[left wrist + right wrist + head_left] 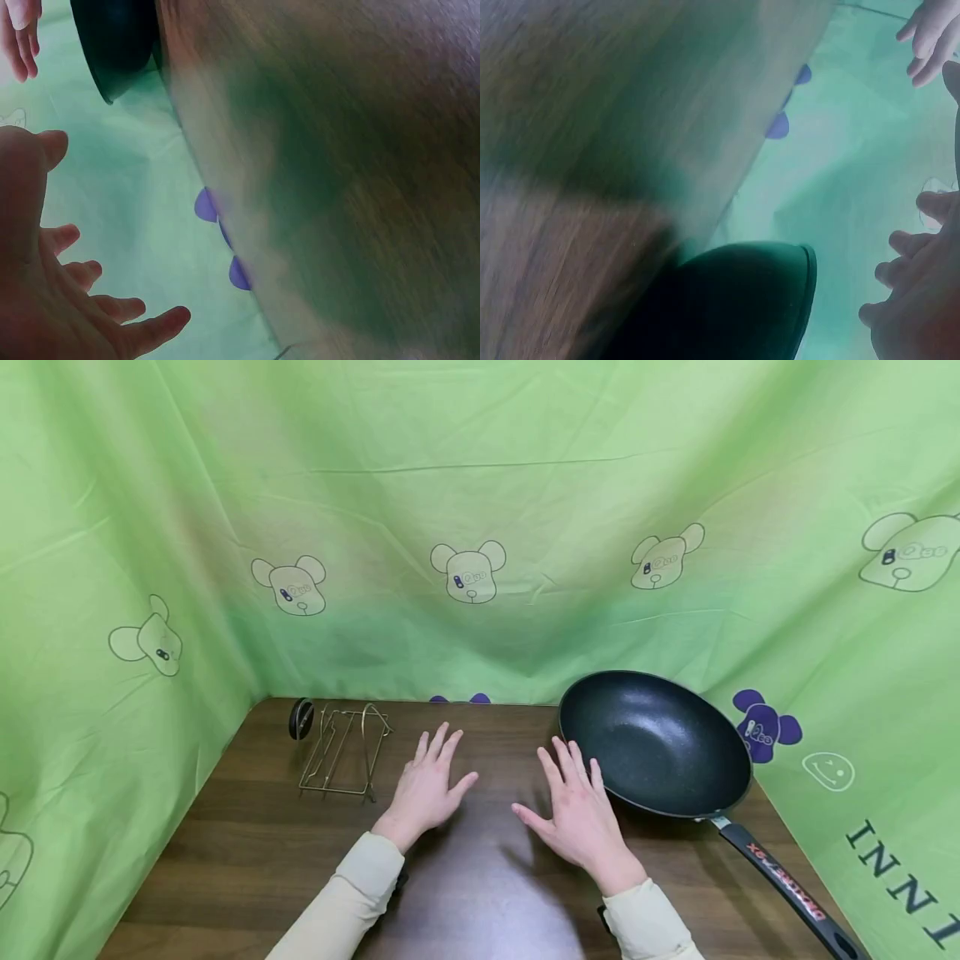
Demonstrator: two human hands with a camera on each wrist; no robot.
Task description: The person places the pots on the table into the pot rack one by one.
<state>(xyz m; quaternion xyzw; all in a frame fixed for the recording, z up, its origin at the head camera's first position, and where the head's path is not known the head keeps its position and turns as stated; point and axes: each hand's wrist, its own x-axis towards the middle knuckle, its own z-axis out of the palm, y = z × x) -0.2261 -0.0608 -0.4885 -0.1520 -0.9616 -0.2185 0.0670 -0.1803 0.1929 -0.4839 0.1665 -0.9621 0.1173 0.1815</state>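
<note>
Above the wooden table, my left hand is held palm down with its fingers spread, holding nothing. It is nearest to a gold wire rack on the left. My right hand also has its fingers spread and holds nothing. Beside it, a black frying pan rests at the right, its long dark handle angled toward the front right corner. In the left wrist view, the left hand shows extended fingers. The right wrist view catches the right hand and the dark side of the pan.
A small round black object sits at the rack's left side. Green cloth with printed bear heads surrounds the back and sides. The brown wooden table extends to the cloth.
</note>
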